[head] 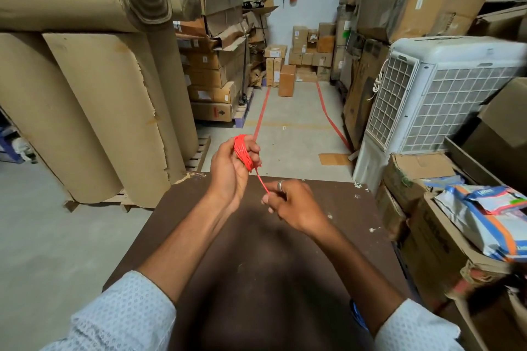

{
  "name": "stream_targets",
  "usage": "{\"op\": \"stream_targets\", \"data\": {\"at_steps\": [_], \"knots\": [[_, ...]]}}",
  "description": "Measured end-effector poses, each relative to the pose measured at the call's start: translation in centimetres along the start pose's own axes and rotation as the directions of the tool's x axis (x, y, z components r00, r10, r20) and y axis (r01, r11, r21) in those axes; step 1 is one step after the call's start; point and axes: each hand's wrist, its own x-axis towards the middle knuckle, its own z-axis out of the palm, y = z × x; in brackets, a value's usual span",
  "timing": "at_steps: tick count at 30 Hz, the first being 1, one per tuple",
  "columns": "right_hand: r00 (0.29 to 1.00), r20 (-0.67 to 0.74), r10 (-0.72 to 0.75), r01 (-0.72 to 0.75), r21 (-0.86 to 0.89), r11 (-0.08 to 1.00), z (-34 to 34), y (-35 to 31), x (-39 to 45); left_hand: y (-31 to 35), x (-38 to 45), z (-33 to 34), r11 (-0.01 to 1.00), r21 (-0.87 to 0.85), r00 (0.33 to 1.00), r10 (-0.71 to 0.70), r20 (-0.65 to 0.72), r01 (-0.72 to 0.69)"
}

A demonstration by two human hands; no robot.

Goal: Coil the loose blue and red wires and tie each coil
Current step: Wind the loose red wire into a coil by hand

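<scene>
A red wire coil [243, 153] is wound around the fingers of my left hand [228, 171], held above the far edge of the dark brown table [256, 265]. A short taut length of the red wire [262, 183] runs from the coil down to my right hand [293, 205], whose fingertips pinch its end. A ring sits on one finger of the right hand. A bit of blue wire [358, 315] peeks out by my right forearm at the table's right side; the rest of it is hidden.
Big cardboard rolls [94, 111] stand at the left on pallets. Stacked cartons [216, 77] line the aisle. A white air cooler [433, 94] and open boxes holding packets [484, 214] crowd the right side. Red floor tape [263, 107] marks the aisle.
</scene>
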Motion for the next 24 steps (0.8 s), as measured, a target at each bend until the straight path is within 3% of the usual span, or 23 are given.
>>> {"op": "stream_targets", "data": {"at_steps": [3, 6, 9, 14, 19, 21, 24], "knots": [[0.997, 0.032, -0.064, 0.068, -0.163, 0.984, -0.5, -1.1, -0.9, -0.3, 0.0, -0.2, 0.987, 0.134, 0.993, 0.095, -0.073, -0.085], [0.987, -0.036, -0.159, 0.133, -0.385, 0.913, -1.3, -2.5, -1.1, -0.8, 0.0, -0.7, 0.952, 0.286, 0.990, 0.133, -0.056, -0.111], [0.957, -0.072, -0.281, 0.218, -0.461, 0.860, -2.6, -4.2, -1.6, -1.1, -0.3, -0.8, 0.897, 0.423, 0.989, 0.147, -0.008, -0.130], [0.900, -0.091, -0.427, 0.336, -0.481, 0.810, -4.4, -5.8, -1.6, -1.7, -1.3, -0.7, 0.814, 0.570, 0.994, 0.078, 0.083, -0.111], [0.891, 0.012, -0.453, 0.406, -0.466, 0.786, -5.9, -5.1, -0.3, -2.0, -1.8, -0.6, 0.849, 0.523, 0.957, -0.088, 0.275, -0.072], [0.875, -0.001, -0.484, 0.422, -0.486, 0.765, -6.7, -4.9, 0.0, -1.9, -2.0, -0.6, 0.828, 0.556, 0.936, -0.134, 0.326, -0.075], [0.883, -0.081, -0.463, 0.391, -0.421, 0.818, -7.2, -4.3, 0.5, -1.9, -2.2, -0.2, 0.781, 0.616, 0.917, -0.163, 0.363, -0.105]]}}
